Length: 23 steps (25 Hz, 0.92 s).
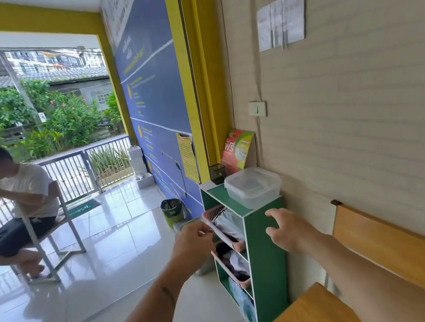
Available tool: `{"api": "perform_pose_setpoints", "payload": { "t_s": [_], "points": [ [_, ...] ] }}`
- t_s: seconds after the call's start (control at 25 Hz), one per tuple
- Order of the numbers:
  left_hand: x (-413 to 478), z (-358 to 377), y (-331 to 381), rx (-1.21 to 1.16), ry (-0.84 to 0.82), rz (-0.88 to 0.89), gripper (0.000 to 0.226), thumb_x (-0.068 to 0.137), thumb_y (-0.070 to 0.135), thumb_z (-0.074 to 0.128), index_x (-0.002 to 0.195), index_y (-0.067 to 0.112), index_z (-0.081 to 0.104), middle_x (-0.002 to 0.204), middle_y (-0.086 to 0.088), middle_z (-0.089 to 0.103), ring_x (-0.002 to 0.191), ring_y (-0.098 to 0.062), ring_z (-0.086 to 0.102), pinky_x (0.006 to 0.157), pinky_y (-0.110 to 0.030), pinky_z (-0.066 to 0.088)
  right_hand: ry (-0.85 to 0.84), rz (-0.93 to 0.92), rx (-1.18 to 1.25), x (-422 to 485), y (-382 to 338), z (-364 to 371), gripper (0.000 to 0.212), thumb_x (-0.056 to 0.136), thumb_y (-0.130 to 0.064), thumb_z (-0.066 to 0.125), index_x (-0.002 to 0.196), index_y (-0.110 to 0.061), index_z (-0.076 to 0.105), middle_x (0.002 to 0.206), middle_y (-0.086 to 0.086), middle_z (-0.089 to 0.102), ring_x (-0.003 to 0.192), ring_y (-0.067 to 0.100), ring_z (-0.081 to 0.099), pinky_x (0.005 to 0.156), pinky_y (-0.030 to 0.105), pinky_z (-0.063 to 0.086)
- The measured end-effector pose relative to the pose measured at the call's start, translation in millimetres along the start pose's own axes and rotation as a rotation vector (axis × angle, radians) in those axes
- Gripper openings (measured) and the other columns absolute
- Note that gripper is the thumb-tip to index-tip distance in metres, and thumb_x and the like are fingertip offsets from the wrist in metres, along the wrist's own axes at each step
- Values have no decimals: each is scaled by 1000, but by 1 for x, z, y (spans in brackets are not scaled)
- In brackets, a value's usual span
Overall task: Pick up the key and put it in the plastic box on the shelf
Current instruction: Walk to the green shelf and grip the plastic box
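The left hand (193, 240) is pinching the key (206, 232) in a closed grip, while the lidded plastic box (253, 186) is sitting above-right, nearer the open right hand (286, 229).

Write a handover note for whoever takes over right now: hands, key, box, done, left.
Left hand: fingers pinched on a small thing, apparently the key, held in the air beside the shelf.
Right hand: open, empty, reaching toward the shelf's top edge, below the box.
Box: clear plastic, on top of the shelf, lid on.
Done: key picked up, carried to the shelf.
Left: take off the lid, probably with the right hand, drop the key in, close it if wanted.
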<state>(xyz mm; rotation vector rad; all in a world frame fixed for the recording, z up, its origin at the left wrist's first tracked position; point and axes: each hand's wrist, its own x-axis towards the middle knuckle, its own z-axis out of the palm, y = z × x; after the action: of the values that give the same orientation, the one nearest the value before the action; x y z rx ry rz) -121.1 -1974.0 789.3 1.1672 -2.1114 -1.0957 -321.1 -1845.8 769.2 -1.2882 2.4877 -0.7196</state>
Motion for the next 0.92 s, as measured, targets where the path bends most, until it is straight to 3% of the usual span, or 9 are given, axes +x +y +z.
{"api": "perform_pose_setpoints", "payload": {
  "t_s": [0.28, 0.48, 0.6, 0.76, 0.92],
  "points": [
    [150, 3, -1, -20, -10, -61, 23, 86, 7, 50, 85, 16, 71, 79, -5, 66, 67, -17, 55, 57, -22, 43, -55, -31, -49, 160, -19, 8, 58, 93, -29, 46, 149, -17, 36, 155, 5, 38, 139, 24, 37, 113, 38, 31],
    [255, 13, -26, -38, -114, -80, 23, 74, 11, 50, 68, 26, 67, 77, -8, 69, 71, -25, 60, 70, -33, 54, -67, 1, -55, 244, -29, 42, 59, 90, -30, 44, 147, -18, 38, 151, 5, 41, 137, 25, 38, 113, 42, 32],
    [320, 18, -42, -49, -192, -62, 25, 75, 10, 49, 72, 24, 69, 75, -6, 70, 67, -23, 60, 67, -32, 54, -40, 52, -76, 294, -37, 60, 59, 91, -31, 43, 148, -18, 37, 152, 5, 41, 138, 25, 37, 113, 44, 32],
    [403, 29, -56, -96, -301, -54, 27, 76, 4, 46, 76, 18, 68, 70, -9, 67, 61, -24, 60, 69, -43, 60, 17, 153, -92, 349, -44, 75, 56, 93, -31, 42, 147, -16, 38, 149, 8, 43, 135, 28, 39, 110, 43, 35],
    [449, 50, -59, -124, -393, -62, 24, 83, 1, 42, 89, 8, 64, 72, -12, 63, 47, -17, 57, 50, -26, 52, 50, 233, -107, 382, -42, 86, 57, 95, -31, 42, 149, -16, 35, 151, 6, 40, 137, 27, 36, 111, 43, 34]
  ]
}}
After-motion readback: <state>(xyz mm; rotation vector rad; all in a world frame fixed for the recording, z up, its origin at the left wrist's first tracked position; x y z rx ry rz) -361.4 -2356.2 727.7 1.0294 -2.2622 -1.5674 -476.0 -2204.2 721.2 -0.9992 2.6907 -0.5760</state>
